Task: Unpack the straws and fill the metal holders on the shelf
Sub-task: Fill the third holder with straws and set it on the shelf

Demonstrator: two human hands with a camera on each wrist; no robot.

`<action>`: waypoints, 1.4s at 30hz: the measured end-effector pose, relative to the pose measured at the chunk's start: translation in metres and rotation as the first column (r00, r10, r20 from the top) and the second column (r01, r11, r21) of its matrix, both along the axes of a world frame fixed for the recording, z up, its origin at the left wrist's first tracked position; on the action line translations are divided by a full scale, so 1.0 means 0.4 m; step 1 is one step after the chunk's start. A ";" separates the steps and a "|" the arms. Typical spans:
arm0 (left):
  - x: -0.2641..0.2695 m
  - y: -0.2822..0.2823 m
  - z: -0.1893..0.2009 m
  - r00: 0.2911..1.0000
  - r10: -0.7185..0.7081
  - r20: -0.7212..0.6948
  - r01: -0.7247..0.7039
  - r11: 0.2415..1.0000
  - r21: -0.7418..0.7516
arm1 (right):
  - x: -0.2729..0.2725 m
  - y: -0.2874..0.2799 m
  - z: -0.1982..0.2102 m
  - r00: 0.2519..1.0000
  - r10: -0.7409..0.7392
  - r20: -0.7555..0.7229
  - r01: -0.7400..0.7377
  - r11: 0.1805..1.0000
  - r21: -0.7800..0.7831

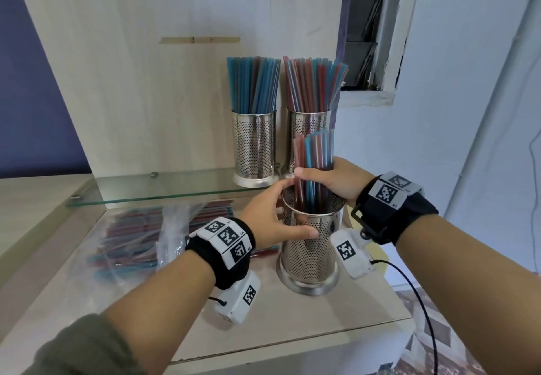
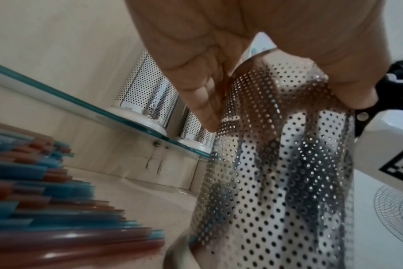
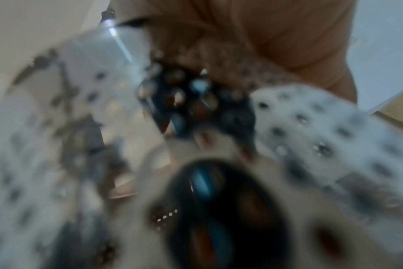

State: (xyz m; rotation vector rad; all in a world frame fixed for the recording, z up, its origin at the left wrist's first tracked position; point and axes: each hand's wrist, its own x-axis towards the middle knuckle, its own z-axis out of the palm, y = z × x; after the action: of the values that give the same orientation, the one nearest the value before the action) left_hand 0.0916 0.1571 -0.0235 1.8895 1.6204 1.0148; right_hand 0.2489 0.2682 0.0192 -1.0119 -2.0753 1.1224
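A perforated metal holder [image 1: 310, 251] [image 2: 276, 172] stands on the wooden counter below the glass shelf [image 1: 164, 190]. My left hand [image 1: 275, 216] grips its upper part, with the thumb across the front and the fingers [image 2: 196, 72] at the rim. My right hand [image 1: 330, 181] holds a bundle of red and blue straws [image 1: 314, 152] upright, their lower ends inside the holder. The right wrist view is blurred, showing dark straw ends [image 3: 205, 191] and the holder's perforated wall [image 3: 322, 127]. Two holders [image 1: 254, 146] [image 1: 307, 128] on the shelf are packed with straws.
A clear plastic bag of loose straws [image 1: 137, 237] [image 2: 46, 200] lies on the counter to the left, partly under the shelf. The counter's front edge [image 1: 292, 342] is near my forearms. A black cable [image 1: 421, 301] hangs at the right.
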 end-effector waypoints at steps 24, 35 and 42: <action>-0.260 -0.148 -0.043 0.669 0.044 -0.742 -0.190 0.975 -0.114 | 0.069 -0.144 -0.122 0.993 -0.015 -0.119 0.031 0.991 0.130; -0.251 -0.124 -0.107 0.626 0.128 -0.769 -0.360 0.923 -0.139 | 0.083 -0.147 -0.121 0.991 -0.031 -0.129 0.048 0.990 0.135; -0.263 -0.117 -0.101 0.646 0.093 -0.758 -0.333 0.927 -0.171 | 0.083 -0.142 -0.130 0.987 -0.029 -0.158 0.051 0.990 0.133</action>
State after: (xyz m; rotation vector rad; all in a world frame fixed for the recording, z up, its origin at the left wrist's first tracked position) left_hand -0.0136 0.1103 -0.0641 2.0382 2.3312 -0.0243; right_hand 0.2820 0.2116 -0.0330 -0.8684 -1.9695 0.9916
